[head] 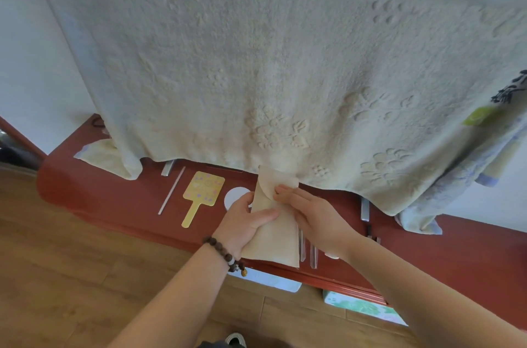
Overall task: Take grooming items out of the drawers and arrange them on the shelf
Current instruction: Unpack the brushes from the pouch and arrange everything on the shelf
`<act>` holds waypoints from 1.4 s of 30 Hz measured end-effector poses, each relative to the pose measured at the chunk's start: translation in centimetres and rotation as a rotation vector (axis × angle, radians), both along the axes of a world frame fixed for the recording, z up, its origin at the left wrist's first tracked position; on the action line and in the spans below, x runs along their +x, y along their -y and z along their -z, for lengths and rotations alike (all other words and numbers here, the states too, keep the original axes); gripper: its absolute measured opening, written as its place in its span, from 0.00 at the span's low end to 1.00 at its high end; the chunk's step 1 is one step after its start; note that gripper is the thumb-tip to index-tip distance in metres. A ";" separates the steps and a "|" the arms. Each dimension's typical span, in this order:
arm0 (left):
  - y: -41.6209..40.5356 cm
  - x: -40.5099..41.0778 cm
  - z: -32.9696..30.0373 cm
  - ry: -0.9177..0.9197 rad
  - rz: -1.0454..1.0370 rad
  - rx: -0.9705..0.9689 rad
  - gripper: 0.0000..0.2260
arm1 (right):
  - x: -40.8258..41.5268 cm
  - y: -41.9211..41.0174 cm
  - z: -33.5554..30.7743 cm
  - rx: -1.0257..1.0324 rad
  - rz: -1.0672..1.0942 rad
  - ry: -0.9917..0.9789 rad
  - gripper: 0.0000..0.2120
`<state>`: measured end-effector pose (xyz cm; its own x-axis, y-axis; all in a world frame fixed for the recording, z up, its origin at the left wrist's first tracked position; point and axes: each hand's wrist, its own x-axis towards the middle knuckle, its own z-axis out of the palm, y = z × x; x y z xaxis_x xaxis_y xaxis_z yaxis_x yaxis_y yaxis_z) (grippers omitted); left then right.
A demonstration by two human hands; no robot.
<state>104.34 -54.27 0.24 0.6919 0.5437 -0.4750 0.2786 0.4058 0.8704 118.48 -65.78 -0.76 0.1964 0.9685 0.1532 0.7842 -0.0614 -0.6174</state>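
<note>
Both hands meet over the red shelf [114,199]: left hand [248,222] grips a beige pouch [273,233], right hand [310,213] presses its flap with straight fingers.

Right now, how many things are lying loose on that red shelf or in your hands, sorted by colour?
Yellow: 1, the paddle-shaped card.
White: 2, the thin stick and the round disc.
Beige: 1, the cloth pouch, gripped by the left hand with the right hand touching its flap.
Clear: 2, the tubes beside the pouch.
Total: 6.
</note>
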 end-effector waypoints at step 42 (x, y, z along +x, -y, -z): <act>-1.5 -4.2 7.2 -0.464 0.219 0.866 0.21 | -6.1 -1.5 10.5 -0.625 0.185 0.271 0.35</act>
